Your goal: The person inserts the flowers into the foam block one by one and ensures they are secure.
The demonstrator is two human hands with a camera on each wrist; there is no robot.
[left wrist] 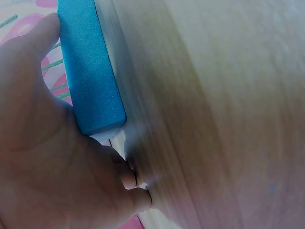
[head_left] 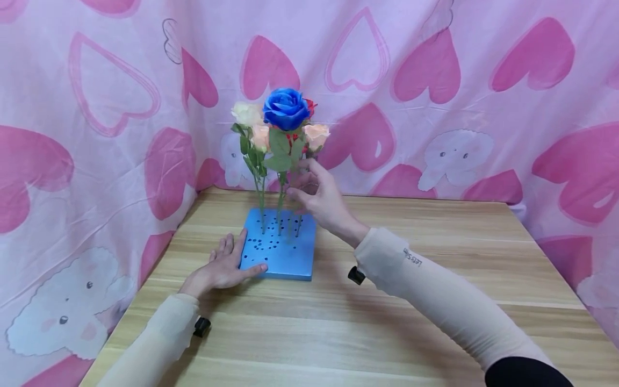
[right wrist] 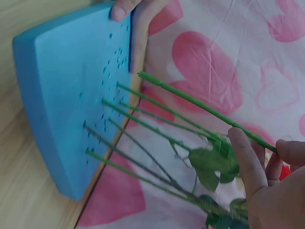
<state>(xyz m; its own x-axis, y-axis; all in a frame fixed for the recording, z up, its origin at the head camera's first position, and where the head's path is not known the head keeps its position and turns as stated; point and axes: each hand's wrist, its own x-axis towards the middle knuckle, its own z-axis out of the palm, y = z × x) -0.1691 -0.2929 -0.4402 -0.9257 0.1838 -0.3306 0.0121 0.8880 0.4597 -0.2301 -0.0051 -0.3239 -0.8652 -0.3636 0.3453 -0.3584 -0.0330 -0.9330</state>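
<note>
A blue foam block (head_left: pixel 285 263) dotted with holes lies on the table, with several flower stems standing in it. My left hand (head_left: pixel 224 266) rests against its near left corner, thumb on top, fingers stretched along the side. In the right wrist view, my right hand (right wrist: pixel 276 191) pinches a green stem (right wrist: pixel 200 105) between thumb and fingers; the stem's lower tip hangs free, apart from the block. This stem seems to belong to the blue rose (head_left: pixel 286 109), though leaves partly hide the join. Behind it stand a white rose (head_left: pixel 247 114), peach roses (head_left: pixel 316 136) and red flowers (head_left: pixel 311 107).
The wooden table (head_left: pixel 411 333) reaches out to the right and front of the block. A pink curtain (head_left: pixel 309 32) with hearts hangs along the back and sides. Planted stems (right wrist: pixel 143 167) stand close to the held one.
</note>
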